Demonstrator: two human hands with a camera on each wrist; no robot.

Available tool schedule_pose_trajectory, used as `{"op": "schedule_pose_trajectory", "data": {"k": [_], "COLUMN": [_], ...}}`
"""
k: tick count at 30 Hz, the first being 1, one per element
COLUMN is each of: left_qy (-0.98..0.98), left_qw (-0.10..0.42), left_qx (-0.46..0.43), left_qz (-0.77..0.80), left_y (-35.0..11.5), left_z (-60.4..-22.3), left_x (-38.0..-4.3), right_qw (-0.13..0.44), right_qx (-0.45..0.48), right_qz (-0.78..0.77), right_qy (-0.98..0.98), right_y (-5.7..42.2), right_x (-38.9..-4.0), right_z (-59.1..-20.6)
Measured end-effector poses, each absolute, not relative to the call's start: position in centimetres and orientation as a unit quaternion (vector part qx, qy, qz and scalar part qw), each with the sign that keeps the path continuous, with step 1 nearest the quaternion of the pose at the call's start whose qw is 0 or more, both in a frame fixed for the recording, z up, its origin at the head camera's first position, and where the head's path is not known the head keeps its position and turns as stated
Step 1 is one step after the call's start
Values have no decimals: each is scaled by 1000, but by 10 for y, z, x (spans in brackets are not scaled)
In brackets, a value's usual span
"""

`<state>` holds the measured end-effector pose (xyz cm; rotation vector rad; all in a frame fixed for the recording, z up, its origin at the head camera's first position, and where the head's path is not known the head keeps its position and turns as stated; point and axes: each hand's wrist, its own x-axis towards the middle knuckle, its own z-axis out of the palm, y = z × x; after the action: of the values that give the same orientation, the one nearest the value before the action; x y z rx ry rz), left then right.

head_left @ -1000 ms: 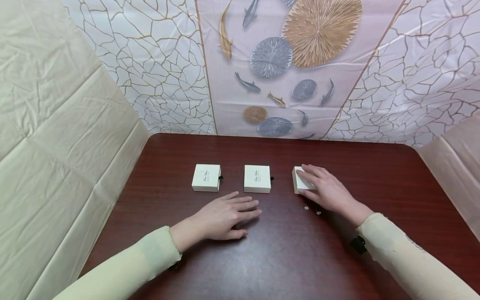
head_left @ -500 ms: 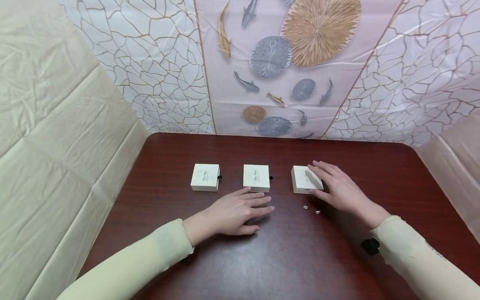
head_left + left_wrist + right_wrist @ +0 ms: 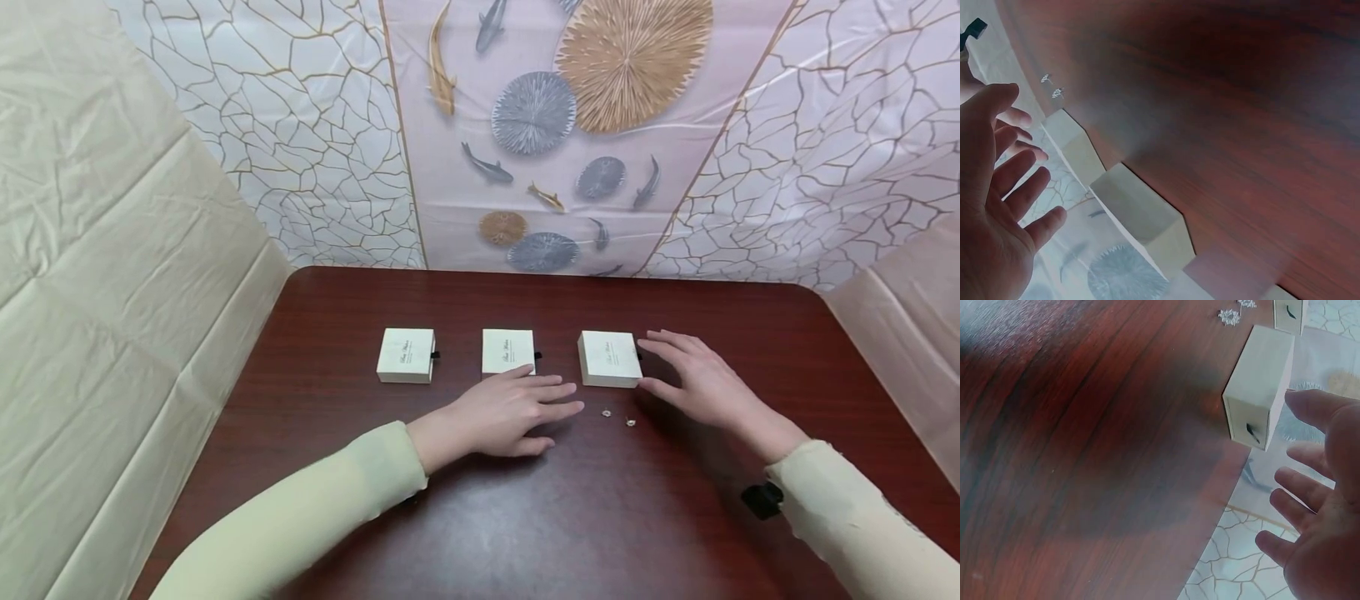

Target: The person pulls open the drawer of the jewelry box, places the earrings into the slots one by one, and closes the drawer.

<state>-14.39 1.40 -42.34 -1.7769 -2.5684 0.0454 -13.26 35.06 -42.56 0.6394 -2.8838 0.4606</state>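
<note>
Three small white boxes with dark print stand in a row: a left box (image 3: pixel 405 356), a middle box (image 3: pixel 507 350) and a right box (image 3: pixel 609 358), each with a black pull tab on its right side. My right hand (image 3: pixel 701 382) is just right of the right box, fingers spread, thumb tip near its edge; it holds nothing. In the right wrist view the box's black tab (image 3: pixel 1252 432) faces that hand. My left hand (image 3: pixel 513 414), fingers extended, overlaps the middle box's front edge. Two tiny sparkling flower-shaped earrings (image 3: pixel 607 413) lie in front of the right box.
The boxes stand on a dark red wooden table (image 3: pixel 525 517). A patterned cloth (image 3: pixel 540 192) hangs behind its far edge, and a cream cloth (image 3: pixel 135 275) hangs along the left side. A black wrist device (image 3: pixel 762 500) shows under the right sleeve.
My right hand has slid right off the top of the right box to its tab side, uncovering the print. My left hand has moved right, from between the left and middle boxes towards the earrings.
</note>
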Motion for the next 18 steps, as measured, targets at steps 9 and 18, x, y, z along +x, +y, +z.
{"op": "schedule_pose_trajectory", "data": {"k": [9, 18], "left_qy": [-826, -835], "left_qw": [5, -4], "left_qx": [-564, -549], "left_qz": [9, 25], "left_y": [46, 73], "left_z": [-421, -424], "left_x": [-159, -173], "right_qw": [79, 59], "right_qx": [205, 190], "right_qz": [165, 182], "right_qy": [-962, -963], "right_y": [357, 363], "right_x": [-132, -133], "right_z": [-426, -426]}}
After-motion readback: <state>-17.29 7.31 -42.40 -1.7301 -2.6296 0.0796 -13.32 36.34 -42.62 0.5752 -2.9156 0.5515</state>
